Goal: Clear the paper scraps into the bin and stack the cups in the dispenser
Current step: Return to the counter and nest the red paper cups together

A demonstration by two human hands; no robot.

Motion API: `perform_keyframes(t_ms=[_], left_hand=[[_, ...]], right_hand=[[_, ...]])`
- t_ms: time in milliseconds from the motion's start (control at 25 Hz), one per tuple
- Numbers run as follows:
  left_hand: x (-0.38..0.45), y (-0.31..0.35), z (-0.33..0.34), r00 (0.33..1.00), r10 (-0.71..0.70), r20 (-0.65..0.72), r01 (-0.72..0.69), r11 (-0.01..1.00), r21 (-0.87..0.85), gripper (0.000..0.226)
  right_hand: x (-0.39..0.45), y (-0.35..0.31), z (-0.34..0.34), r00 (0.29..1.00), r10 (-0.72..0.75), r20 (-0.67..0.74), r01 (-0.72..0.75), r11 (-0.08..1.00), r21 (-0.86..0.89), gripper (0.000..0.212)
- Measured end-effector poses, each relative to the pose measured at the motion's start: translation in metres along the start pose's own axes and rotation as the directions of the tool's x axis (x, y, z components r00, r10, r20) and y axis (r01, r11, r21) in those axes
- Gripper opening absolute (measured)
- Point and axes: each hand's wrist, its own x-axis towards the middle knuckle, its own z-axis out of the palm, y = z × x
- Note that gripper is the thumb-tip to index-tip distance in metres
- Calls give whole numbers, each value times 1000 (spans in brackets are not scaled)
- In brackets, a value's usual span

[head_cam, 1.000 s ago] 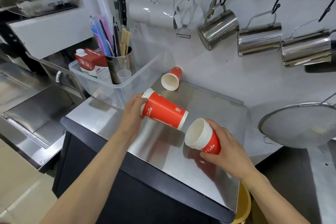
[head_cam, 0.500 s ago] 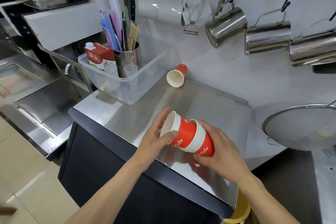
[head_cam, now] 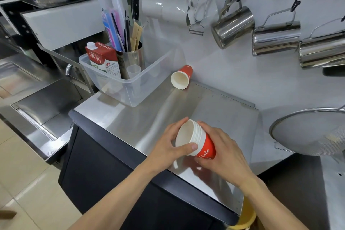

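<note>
Gripping a nested stack of red cups (head_cam: 198, 141) just above the steel counter (head_cam: 145, 117), the left hand (head_cam: 168, 147) closes its thumb and fingers over the white rims while the right hand (head_cam: 224, 152) wraps the red body. Farther back, another red cup (head_cam: 182, 78) lies on its side by the wall, beside a clear plastic tub (head_cam: 130, 78).

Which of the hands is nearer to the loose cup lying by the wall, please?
Left, only slightly. The left hand sits below the loose cup; the right hand is farther toward the right. Both hold the nested cups.
</note>
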Motion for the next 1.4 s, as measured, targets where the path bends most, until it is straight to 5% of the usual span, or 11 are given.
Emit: perform_keyframes(t_ms=[240,440,640,880,1400], left_hand=[[35,-4,-9,990,-43,132,41,999,13,89],[127,-10,-39,949,-146,-278,190,972,137,99],[229,0,-48,889,-111,-443,288,889,356,106],[295,-4,-40,840,-187,-510,461,742,487,109],[311,-23,-36,802,-195,-564,471,787,398,112]], right_hand=[[8,15,-6,997,73,32,-74,997,13,99],[5,37,-19,980,188,58,-190,981,41,98],[4,55,-30,967,252,31,-252,967,19,97],[2,71,-35,944,330,-4,-330,944,19,98],[-13,71,-33,922,387,-27,-386,921,42,100]])
